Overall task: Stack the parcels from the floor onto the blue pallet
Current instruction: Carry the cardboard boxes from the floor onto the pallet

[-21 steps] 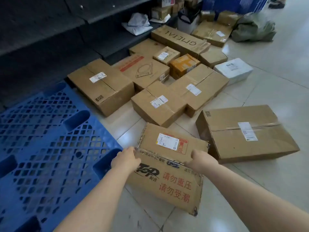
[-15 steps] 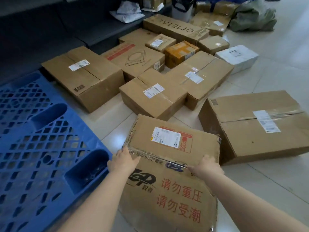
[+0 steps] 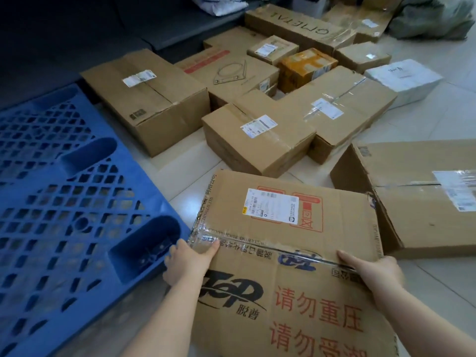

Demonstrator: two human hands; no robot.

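A worn cardboard parcel [image 3: 288,253] with red print and a white label fills the near middle of the head view. My left hand [image 3: 186,262] grips its left edge, thumb on top. At its right edge my right hand [image 3: 374,270] grips it, thumb on the top face. The blue pallet [image 3: 64,207] lies bare on the floor to the left, its near corner touching distance from my left hand. Several more parcels lie on the floor beyond, among them a long brown box [image 3: 152,96] beside the pallet and a small square one [image 3: 257,135].
A large brown box [image 3: 417,202] lies close on the right. Farther back are an orange box [image 3: 306,65], a white parcel [image 3: 404,79] and a green sack [image 3: 432,16]. Dark shelving [image 3: 77,29] runs along the back left. Pale floor tiles [image 3: 438,292] show at the right.
The held parcel has come nearer and looms larger in view, and the camera has dropped closer to the floor. Both hands keep their grip on its sides.
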